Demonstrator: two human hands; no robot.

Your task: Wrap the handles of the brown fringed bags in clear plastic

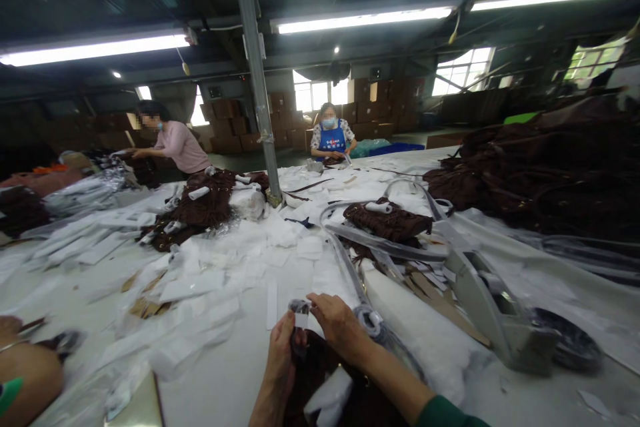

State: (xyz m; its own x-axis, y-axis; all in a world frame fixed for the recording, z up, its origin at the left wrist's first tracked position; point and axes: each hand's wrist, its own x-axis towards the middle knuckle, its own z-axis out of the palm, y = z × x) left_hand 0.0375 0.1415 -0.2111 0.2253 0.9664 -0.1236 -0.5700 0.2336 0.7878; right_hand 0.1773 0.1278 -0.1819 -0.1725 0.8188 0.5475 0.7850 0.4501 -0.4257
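Note:
A dark brown bag-like item point(313, 380) lies at the near edge, partly covered by my forearms, with a white foam wrap point(331, 395) on it. My left hand point(283, 350) grips a dark strap loop point(299, 340) that rises from this item, thumb on its side. Around the loop's upper part sits a white strip point(301, 320). My right hand point(337, 323) reaches in from the right, its fingers bent at the strip's edge; whether they pinch it is too small to tell. A roll of clear plastic strip point(369, 319) lies beside my right wrist.
A grey tape dispenser point(500, 310) stands at right, near a dark coil point(567, 340). Brown items point(387, 220) and a large brown pile point(565, 167) lie beyond. White sheets point(200, 310) cover the left. A metal post point(257, 80) rises mid-table. A co-worker's arm point(30, 373) enters at left; two people work farther back.

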